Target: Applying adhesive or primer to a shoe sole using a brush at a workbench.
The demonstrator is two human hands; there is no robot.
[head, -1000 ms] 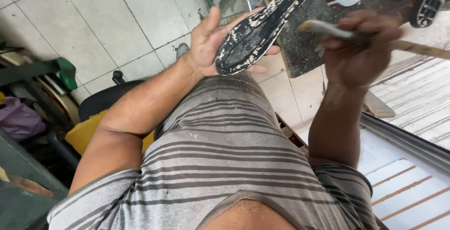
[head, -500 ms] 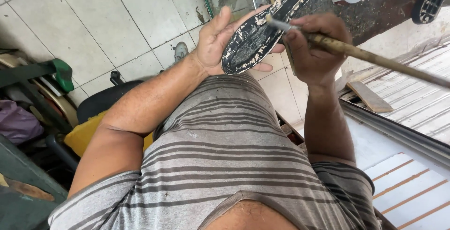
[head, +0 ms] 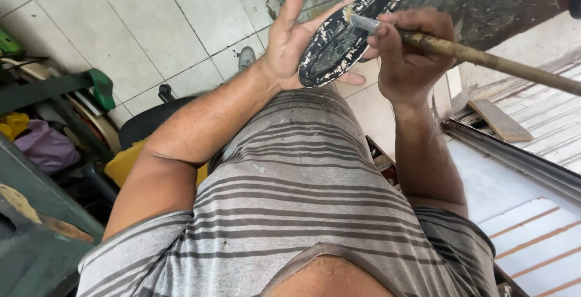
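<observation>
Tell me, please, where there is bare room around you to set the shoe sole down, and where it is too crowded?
Bare floor tiles lie beyond the left hand, between the green clutter and the shoe sole. The pale striped boards low beside the right forearm also look free. The dark corner by the purple bag is crowded, as is the grimy patch beyond the brush in the right hand.

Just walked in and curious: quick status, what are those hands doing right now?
Left hand cradling black shoe sole, palm under it. Right hand gripping long wooden-handled brush, bristle tip on the sole. Nothing between brush and sole.
</observation>
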